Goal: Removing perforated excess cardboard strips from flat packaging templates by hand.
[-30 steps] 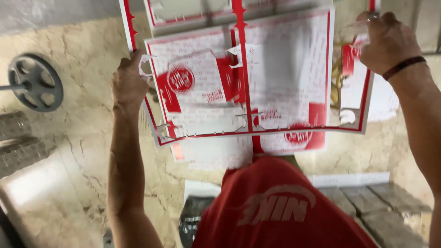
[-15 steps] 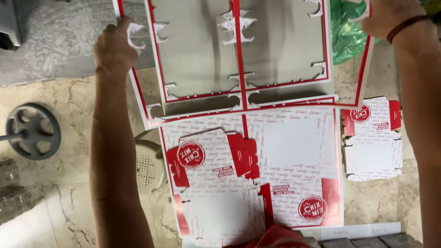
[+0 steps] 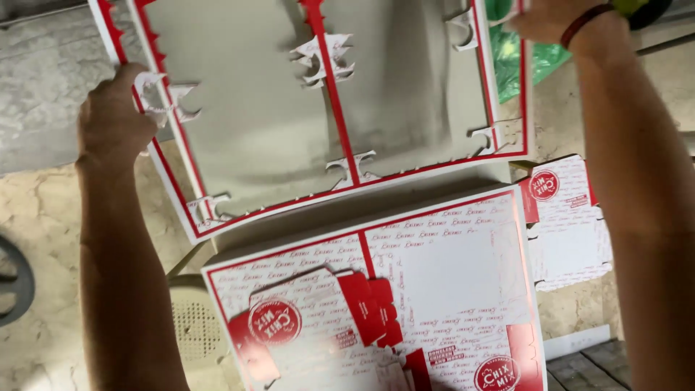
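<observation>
Over marble floor [image 3: 43, 217], both hands, left [image 3: 112, 119] and right [image 3: 550, 18], are gripping the die-cut cardboard frame [image 3: 289, 108] by opposite edges, best kept level above the printed stack [image 3: 434, 275].

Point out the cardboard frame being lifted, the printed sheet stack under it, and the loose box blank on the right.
cardboard frame [image 3: 340, 137], head view, on its red centre strip.
printed sheet stack [image 3: 441, 268], head view, on the top sheet's blank white panel.
loose box blank [image 3: 572, 246], head view, on its white middle.
</observation>
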